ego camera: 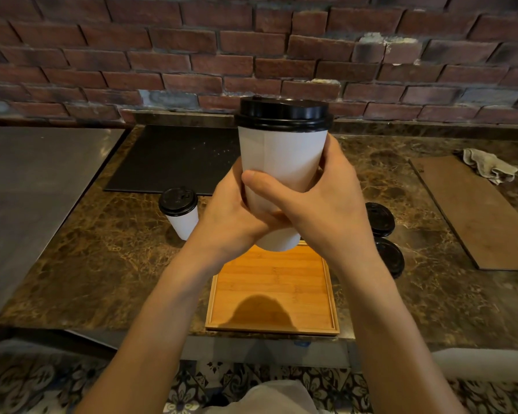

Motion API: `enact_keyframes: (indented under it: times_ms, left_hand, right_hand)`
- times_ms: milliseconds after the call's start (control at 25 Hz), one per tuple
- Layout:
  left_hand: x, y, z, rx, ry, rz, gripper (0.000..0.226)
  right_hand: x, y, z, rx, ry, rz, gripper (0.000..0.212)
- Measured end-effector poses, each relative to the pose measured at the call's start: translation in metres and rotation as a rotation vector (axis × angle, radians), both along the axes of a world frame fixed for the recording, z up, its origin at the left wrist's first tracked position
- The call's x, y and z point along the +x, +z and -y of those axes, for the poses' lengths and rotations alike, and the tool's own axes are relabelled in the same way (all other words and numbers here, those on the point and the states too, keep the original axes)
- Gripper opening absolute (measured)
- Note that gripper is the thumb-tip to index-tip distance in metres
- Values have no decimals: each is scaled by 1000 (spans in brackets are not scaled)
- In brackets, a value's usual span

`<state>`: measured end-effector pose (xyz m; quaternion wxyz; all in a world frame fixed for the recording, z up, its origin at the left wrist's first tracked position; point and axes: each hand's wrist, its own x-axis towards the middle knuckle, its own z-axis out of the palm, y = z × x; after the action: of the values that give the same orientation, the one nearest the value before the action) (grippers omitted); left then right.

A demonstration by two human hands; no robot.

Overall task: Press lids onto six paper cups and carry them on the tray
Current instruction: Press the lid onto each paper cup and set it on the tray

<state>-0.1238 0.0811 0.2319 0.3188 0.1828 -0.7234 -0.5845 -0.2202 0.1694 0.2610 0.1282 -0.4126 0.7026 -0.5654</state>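
Observation:
A white paper cup (281, 156) with a black lid (283, 113) on it is held upright in the air above the wooden tray (274, 294). My left hand (228, 216) and my right hand (326, 204) both grip its lower half, the right thumb across the front. The tray lies at the counter's front edge with nothing on it. A second lidded white cup (180, 213) stands on the counter left of my hands. Two more black lids (382, 219) (391, 256) show at the right, behind my right wrist; what is under them is hidden.
Along the back runs a brick wall (251, 55). A black mat (174, 159) lies on the brown marble counter (102, 264), a steel surface (27, 189) adjoins at the left, and a brown board (476, 210) with a crumpled cloth (488, 165) lies at the right.

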Motion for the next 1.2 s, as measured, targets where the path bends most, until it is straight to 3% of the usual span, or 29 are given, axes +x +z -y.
enact_keyframes:
  times_ms: [280, 840, 1200]
  left_hand:
    - [3, 3, 1, 19, -42, 25, 61]
    - [7, 12, 5, 84, -300, 65, 72]
    - [5, 8, 5, 57, -200, 55, 72]
  right_hand:
    - [-9, 5, -2, -34, 88, 88, 67]
    - [-28, 5, -9, -108, 408, 301, 62]
    - [-28, 8, -10, -42, 335, 174, 61]
